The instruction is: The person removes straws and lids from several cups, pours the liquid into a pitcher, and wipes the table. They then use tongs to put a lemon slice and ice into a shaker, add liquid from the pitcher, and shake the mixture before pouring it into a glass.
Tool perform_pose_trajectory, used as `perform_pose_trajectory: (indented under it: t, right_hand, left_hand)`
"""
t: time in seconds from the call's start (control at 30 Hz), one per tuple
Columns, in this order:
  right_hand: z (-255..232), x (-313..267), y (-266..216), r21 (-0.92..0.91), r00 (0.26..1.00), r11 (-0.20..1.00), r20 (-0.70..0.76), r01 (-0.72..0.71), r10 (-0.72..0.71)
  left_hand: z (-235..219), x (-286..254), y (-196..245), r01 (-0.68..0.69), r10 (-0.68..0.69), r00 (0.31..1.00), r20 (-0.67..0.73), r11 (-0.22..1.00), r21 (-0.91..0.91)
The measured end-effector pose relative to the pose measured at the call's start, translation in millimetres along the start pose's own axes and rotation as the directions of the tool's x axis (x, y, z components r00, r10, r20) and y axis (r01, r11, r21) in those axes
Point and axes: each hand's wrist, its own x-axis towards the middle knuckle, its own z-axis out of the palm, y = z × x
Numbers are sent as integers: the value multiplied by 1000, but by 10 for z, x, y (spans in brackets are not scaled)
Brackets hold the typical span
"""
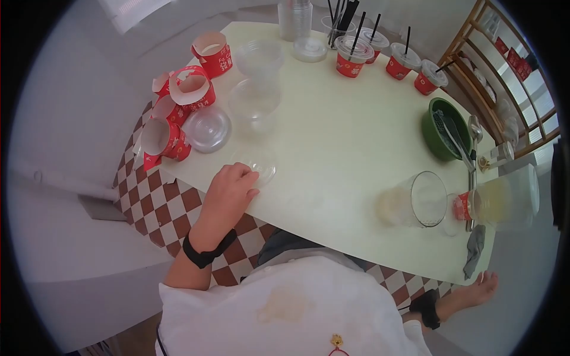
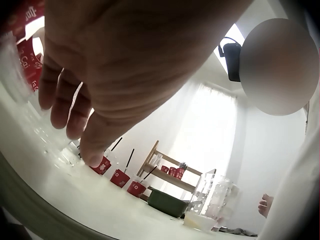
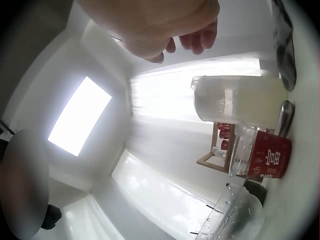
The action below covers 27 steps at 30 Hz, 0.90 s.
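My left hand (image 1: 228,193) is at the table's near left edge, its loosely bent fingers and thumb right at the rim of a clear plastic lid (image 1: 265,168). Close by in the left wrist view, the fingertips (image 2: 75,125) point down beside clear plastic. Beyond the lid stand clear plastic bowls (image 1: 255,98), and a round clear lid (image 1: 208,129) lies to their left. Out past the table's right corner, my right hand (image 1: 476,292) holds nothing. Its fingers (image 3: 197,40) hang loosely bent in the right wrist view.
Red paper sleeves (image 1: 172,139) crowd the left edge. Several lidded red cups (image 1: 350,65) with black straws stand at the back. On the right are a green bowl (image 1: 436,145) with a utensil, a clear pitcher (image 1: 427,199), a larger jug (image 1: 510,196) and a grey cloth (image 1: 474,252).
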Motion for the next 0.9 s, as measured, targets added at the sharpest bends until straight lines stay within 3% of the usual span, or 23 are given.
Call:
perform_pose_trajectory:
  t: [0.1,0.2,0.3,0.4,0.5,0.57,0.6,0.63,0.67,0.73,0.83,0.9]
  right_hand:
    - [49,-51,-162,23,989,992,77,123,-124]
    - [150,-152,-323,95,978,976,48,198,-203]
    - [218,-293,-371,238,951,941,136,241,-278]
    - [299,-447,-515,452,837,863,364,225,-408]
    - [551,-605,-881,468,673,861,574,199,-467]
    - [780,-670,-1049,478,581,871,679,114,-449]
    - [905,-674,-1100,502,530,864,723,38,-443]
    - [1009,-672,-1145,519,427,850,791,-88,-438]
    - [1071,-740,-1221,463,424,859,838,-220,-343]
    - [1151,-682,-1197,282,390,911,908,-302,-152]
    - [1310,-678,-990,71,442,979,897,-190,21]
    - [1419,-707,-831,-64,431,998,900,-16,65]
  left_hand:
    - [46,-66,-143,-68,52,986,161,993,97]
    - [1,-27,-65,-185,130,943,305,969,161]
    - [-20,86,133,-273,257,942,216,961,47]
    - [-206,290,503,-233,283,957,63,878,-417]
    - [-254,571,896,-200,396,918,-31,394,-897]
    - [-189,807,1223,-70,504,863,-40,42,-997]
    - [-125,919,1391,25,514,858,-9,-59,-998]
    - [-69,1023,1536,122,528,849,22,-156,-980]
    - [-7,1115,1637,190,509,858,74,-180,-965]
    - [135,1250,1750,323,470,863,187,-229,-918]
    - [299,1319,1732,279,311,908,281,52,-959]
    - [446,1303,1676,225,262,923,282,227,-947]
